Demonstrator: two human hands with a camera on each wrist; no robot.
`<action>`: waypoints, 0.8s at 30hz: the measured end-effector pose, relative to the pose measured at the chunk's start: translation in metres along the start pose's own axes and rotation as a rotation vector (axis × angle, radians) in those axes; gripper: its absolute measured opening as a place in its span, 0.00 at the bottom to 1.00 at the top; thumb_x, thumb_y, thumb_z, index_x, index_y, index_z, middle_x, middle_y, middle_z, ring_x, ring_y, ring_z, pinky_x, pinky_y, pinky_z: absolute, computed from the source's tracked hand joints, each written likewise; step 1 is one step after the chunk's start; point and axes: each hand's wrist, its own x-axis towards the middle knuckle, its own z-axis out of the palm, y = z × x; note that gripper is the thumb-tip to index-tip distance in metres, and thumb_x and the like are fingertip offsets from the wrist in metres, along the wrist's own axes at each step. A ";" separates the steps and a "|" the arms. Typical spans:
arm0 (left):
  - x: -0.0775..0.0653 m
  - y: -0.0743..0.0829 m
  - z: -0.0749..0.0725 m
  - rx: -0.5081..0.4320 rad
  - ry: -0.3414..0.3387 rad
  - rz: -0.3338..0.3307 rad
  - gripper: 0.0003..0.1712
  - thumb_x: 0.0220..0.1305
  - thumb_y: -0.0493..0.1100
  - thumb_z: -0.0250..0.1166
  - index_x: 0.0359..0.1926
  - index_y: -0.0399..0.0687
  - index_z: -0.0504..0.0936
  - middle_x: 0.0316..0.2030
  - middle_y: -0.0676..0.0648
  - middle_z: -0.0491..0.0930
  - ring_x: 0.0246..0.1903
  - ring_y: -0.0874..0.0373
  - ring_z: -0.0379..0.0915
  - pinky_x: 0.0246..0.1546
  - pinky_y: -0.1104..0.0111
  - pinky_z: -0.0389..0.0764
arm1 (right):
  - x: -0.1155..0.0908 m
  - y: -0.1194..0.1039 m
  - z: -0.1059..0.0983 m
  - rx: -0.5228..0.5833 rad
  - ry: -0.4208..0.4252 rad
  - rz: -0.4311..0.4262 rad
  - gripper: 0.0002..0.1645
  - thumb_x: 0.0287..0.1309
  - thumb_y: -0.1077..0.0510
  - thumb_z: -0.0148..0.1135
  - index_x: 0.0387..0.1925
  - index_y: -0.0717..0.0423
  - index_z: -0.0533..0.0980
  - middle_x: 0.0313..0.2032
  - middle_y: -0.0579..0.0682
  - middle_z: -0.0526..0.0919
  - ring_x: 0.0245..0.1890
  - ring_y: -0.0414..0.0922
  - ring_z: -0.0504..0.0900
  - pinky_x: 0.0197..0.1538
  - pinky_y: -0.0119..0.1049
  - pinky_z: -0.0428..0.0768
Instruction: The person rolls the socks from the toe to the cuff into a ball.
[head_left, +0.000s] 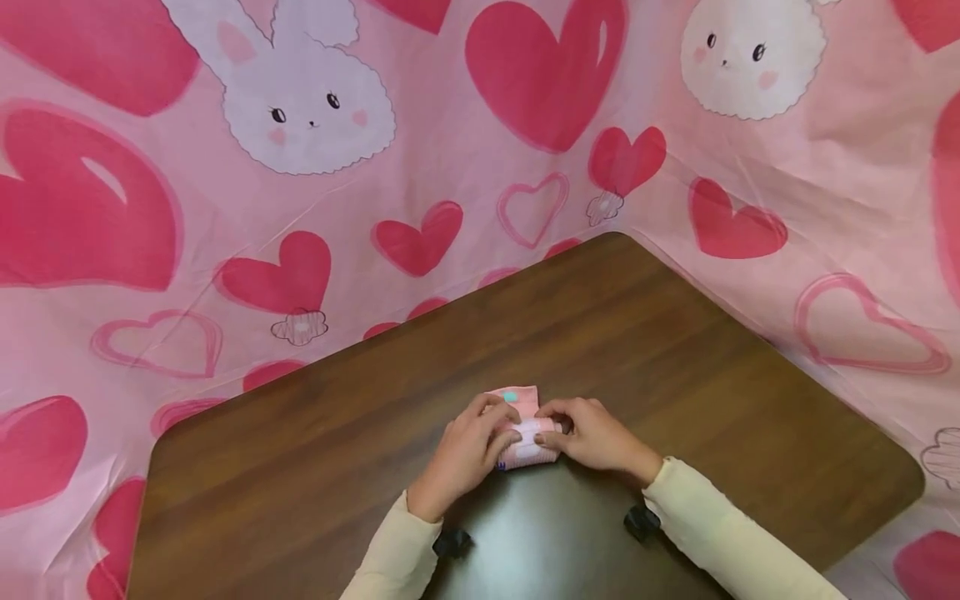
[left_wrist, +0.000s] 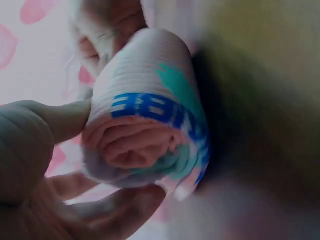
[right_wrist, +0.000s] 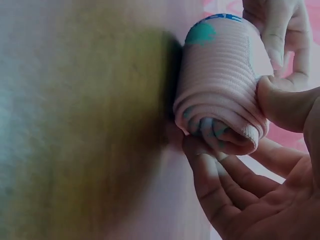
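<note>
A pink ribbed sock, partly rolled up, lies on the table between the two hands. Its unrolled end, with a teal spot, extends away from me behind the roll. The left hand grips the left end of the roll, thumb on the near side and fingers over it. At the right end, the right hand holds the roll the same way. Spiral layers show at the roll's end in the left wrist view, where the sock carries a blue band with white marks. The right wrist view shows the sock's other coiled end.
A brown wood-grain table with rounded corners extends around the hands. Pink cloth printed with hearts and rabbits hangs along its far and right sides. Small black devices sit at the left wrist and right wrist.
</note>
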 end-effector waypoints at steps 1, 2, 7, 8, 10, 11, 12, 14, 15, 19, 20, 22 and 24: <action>0.002 0.002 -0.001 0.043 0.018 0.022 0.10 0.58 0.52 0.63 0.39 0.56 0.77 0.44 0.51 0.72 0.38 0.58 0.70 0.35 0.62 0.74 | 0.002 0.001 -0.001 -0.002 -0.002 0.008 0.10 0.51 0.49 0.66 0.35 0.46 0.78 0.23 0.35 0.74 0.22 0.35 0.70 0.26 0.30 0.71; 0.003 0.004 -0.001 0.096 0.034 0.045 0.13 0.55 0.54 0.65 0.37 0.54 0.78 0.45 0.51 0.72 0.40 0.56 0.69 0.35 0.61 0.75 | 0.003 0.001 -0.002 -0.004 -0.005 0.016 0.10 0.51 0.49 0.65 0.35 0.46 0.78 0.23 0.35 0.74 0.23 0.35 0.70 0.26 0.30 0.71; 0.002 0.016 0.003 0.347 0.031 0.140 0.31 0.31 0.61 0.76 0.33 0.47 0.77 0.36 0.51 0.73 0.37 0.54 0.69 0.27 0.64 0.75 | 0.003 -0.001 -0.001 -0.067 0.048 -0.011 0.11 0.49 0.49 0.67 0.34 0.46 0.77 0.27 0.35 0.74 0.26 0.35 0.71 0.29 0.30 0.71; 0.001 0.017 0.004 0.384 0.028 0.143 0.33 0.27 0.61 0.77 0.33 0.46 0.77 0.35 0.51 0.73 0.35 0.55 0.69 0.26 0.64 0.75 | 0.002 -0.003 0.000 -0.096 0.075 -0.047 0.11 0.49 0.49 0.67 0.34 0.47 0.77 0.29 0.36 0.74 0.27 0.35 0.71 0.30 0.30 0.71; 0.002 0.017 0.006 0.410 0.027 0.135 0.33 0.26 0.57 0.79 0.32 0.46 0.76 0.34 0.50 0.73 0.34 0.55 0.70 0.26 0.64 0.76 | 0.001 -0.005 0.002 -0.171 0.130 -0.141 0.10 0.50 0.50 0.67 0.34 0.46 0.76 0.33 0.37 0.73 0.31 0.35 0.71 0.33 0.31 0.72; 0.003 0.016 0.007 0.405 0.028 0.124 0.32 0.26 0.56 0.80 0.33 0.46 0.77 0.34 0.50 0.74 0.34 0.55 0.71 0.27 0.64 0.76 | 0.000 -0.005 0.002 -0.214 0.155 -0.186 0.10 0.49 0.50 0.67 0.34 0.46 0.76 0.35 0.37 0.73 0.33 0.35 0.71 0.35 0.31 0.72; 0.003 0.014 0.007 0.393 0.029 0.110 0.32 0.26 0.55 0.80 0.33 0.46 0.77 0.34 0.50 0.74 0.33 0.55 0.71 0.28 0.64 0.77 | -0.001 -0.006 0.003 -0.254 0.170 -0.224 0.11 0.49 0.49 0.67 0.34 0.46 0.77 0.36 0.37 0.73 0.34 0.35 0.71 0.35 0.31 0.73; 0.004 0.011 0.007 0.338 0.027 0.079 0.31 0.27 0.54 0.80 0.35 0.46 0.78 0.35 0.50 0.75 0.34 0.55 0.73 0.31 0.64 0.77 | -0.003 -0.006 0.003 -0.317 0.178 -0.280 0.14 0.46 0.48 0.69 0.34 0.46 0.77 0.39 0.38 0.74 0.36 0.36 0.72 0.37 0.34 0.75; 0.005 0.010 0.006 0.311 0.025 0.065 0.31 0.28 0.53 0.79 0.36 0.46 0.79 0.36 0.50 0.76 0.35 0.55 0.73 0.33 0.63 0.77 | -0.004 -0.006 0.003 -0.345 0.173 -0.293 0.16 0.43 0.46 0.70 0.35 0.46 0.77 0.41 0.39 0.74 0.38 0.37 0.73 0.38 0.35 0.75; 0.005 0.006 0.004 0.253 -0.007 0.030 0.31 0.33 0.53 0.77 0.41 0.44 0.79 0.38 0.49 0.77 0.36 0.54 0.74 0.35 0.63 0.78 | -0.003 -0.006 0.004 -0.432 0.113 -0.299 0.30 0.34 0.39 0.73 0.39 0.47 0.74 0.44 0.42 0.74 0.40 0.42 0.74 0.41 0.41 0.75; 0.005 0.006 0.003 0.257 -0.012 0.023 0.31 0.35 0.53 0.76 0.42 0.44 0.79 0.39 0.48 0.78 0.37 0.54 0.74 0.34 0.62 0.78 | -0.002 -0.007 0.004 -0.447 0.096 -0.304 0.31 0.32 0.39 0.73 0.39 0.48 0.73 0.44 0.43 0.74 0.40 0.43 0.74 0.41 0.42 0.74; 0.005 0.005 0.003 0.276 -0.024 0.012 0.31 0.37 0.53 0.74 0.43 0.44 0.78 0.40 0.48 0.78 0.37 0.53 0.74 0.33 0.62 0.78 | 0.001 -0.007 0.006 -0.486 0.076 -0.313 0.33 0.31 0.38 0.74 0.39 0.48 0.71 0.42 0.44 0.74 0.38 0.44 0.74 0.41 0.43 0.74; 0.005 0.004 0.002 0.298 -0.032 0.001 0.31 0.38 0.53 0.72 0.45 0.44 0.78 0.42 0.48 0.78 0.39 0.53 0.74 0.33 0.61 0.78 | 0.006 -0.007 0.008 -0.526 0.069 -0.325 0.32 0.30 0.41 0.75 0.37 0.49 0.70 0.39 0.45 0.73 0.35 0.44 0.74 0.40 0.42 0.73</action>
